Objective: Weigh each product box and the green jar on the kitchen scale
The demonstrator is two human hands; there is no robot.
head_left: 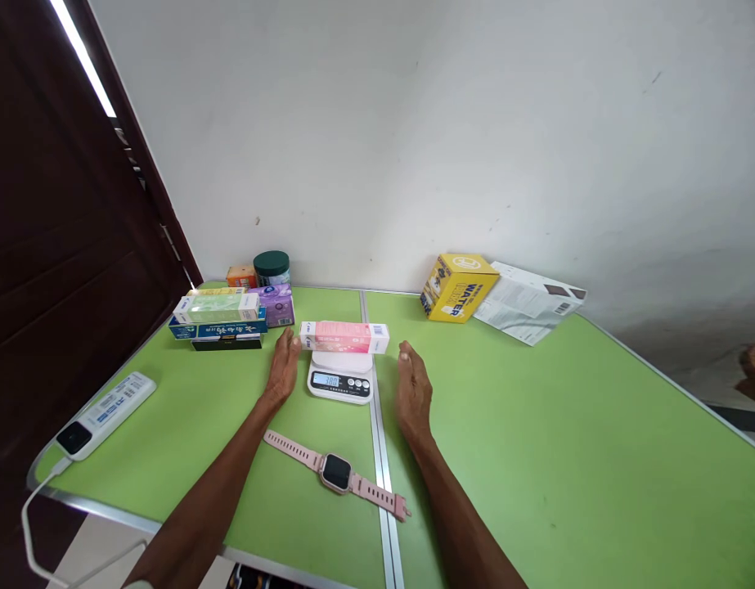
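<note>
A pink and white carton (344, 337) lies lengthwise across a small white kitchen scale (340, 391), whose lit display shows digits. By the carton's left end is my left hand (283, 366), its fingers stretched forward and holding nothing; whether it touches the carton I cannot tell. My right hand (414, 388) rests on its edge to the right of the scale, apart from the carton, fingers extended and nothing in them. Nearer to me, between my forearms, a pink-strapped smartwatch (337, 473) lies flat with its screen dark.
At the back left is a stack of cartons (221, 307), with a green-lidded jar (271, 266) and a purple box (276, 304) behind. A yellow box (456, 288) and a white box (528, 301) stand back right. A white power strip (107, 415) lies at the left edge.
</note>
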